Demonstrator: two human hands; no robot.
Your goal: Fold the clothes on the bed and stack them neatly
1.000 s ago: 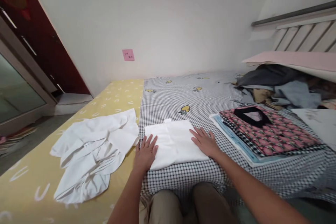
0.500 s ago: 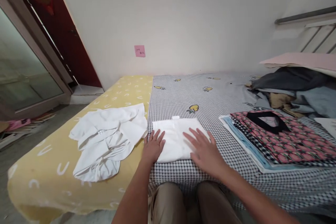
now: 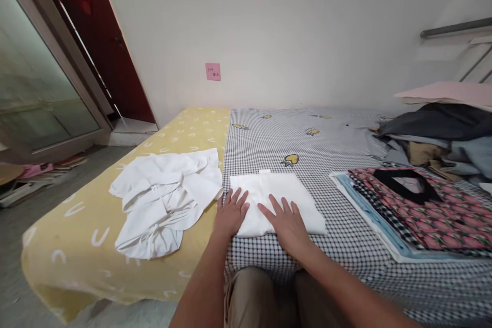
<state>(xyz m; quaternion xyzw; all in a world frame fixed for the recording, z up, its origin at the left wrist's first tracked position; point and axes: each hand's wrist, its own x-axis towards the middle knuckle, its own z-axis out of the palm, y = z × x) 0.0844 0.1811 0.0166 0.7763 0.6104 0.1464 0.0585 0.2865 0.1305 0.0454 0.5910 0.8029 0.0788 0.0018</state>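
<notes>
A white garment folded into a flat rectangle (image 3: 303, 205) lies on the checked sheet right in front of me, a small white tab showing at its far edge. My left hand (image 3: 231, 212) rests at its left edge with the fingers spread. Over its middle lies my right hand (image 3: 286, 223), palm down and fingers apart. Neither hand grips anything. To the left, a crumpled white garment (image 3: 165, 195) is spread loosely over the yellow cloth. The exact kind of either white garment I cannot tell.
A stack of folded clothes (image 3: 453, 218), pink-patterned on top, lies at right. Behind it is a heap of dark and blue clothes (image 3: 442, 123) under a pink flat item (image 3: 449, 93). The bed's yellow cloth (image 3: 84, 246) meets the checked sheet (image 3: 277, 133); a wall (image 3: 288, 25) stands behind.
My right hand has moved left across the folded white garment, from its right side to its middle. My left hand stays at the left edge. The whole view has shifted slightly.
</notes>
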